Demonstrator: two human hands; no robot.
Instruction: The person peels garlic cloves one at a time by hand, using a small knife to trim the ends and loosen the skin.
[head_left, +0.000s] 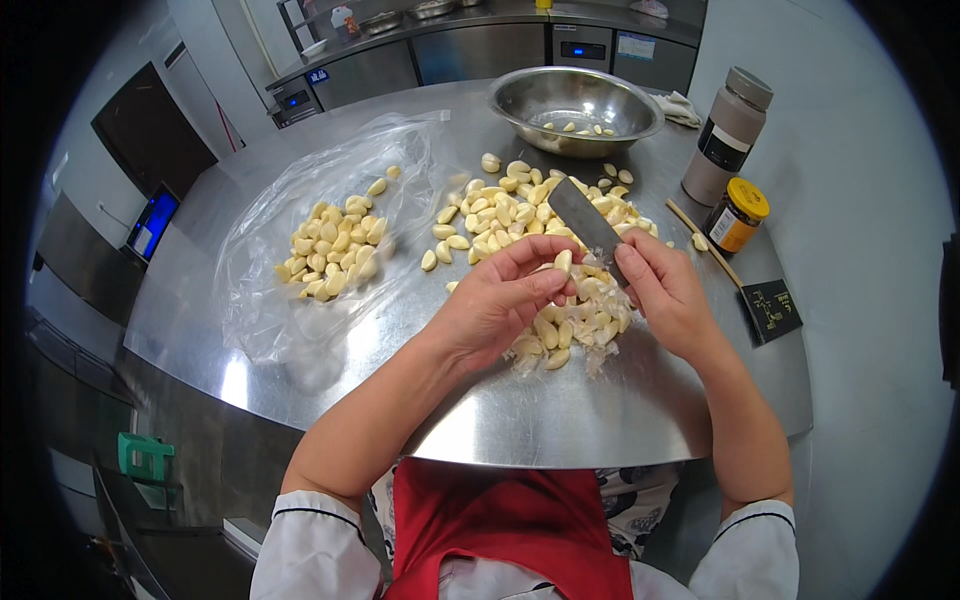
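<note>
Between the thumb and fingers of my left hand (510, 289) is a peeled garlic clove (563, 262). My right hand (667, 289) grips a knife with a broad dark blade (585, 217), which points up and left over the garlic. Below and beyond both hands spreads a loose pile of garlic cloves (502, 214), with papery skins (596, 356) among the nearer ones. To the left, more peeled cloves (330, 244) lie on or in a clear plastic bag (255, 300); which of the two I cannot tell. The knife's handle is mostly hidden by my right hand.
A steel basin (502, 112) with several cloves stands at the back of the steel table (525, 435). On the right are a grey bottle (712, 165), a yellow-lidded jar (739, 217), a wooden stick (701, 240) and a black square item (772, 311). A white cloth (679, 109) lies behind the basin.
</note>
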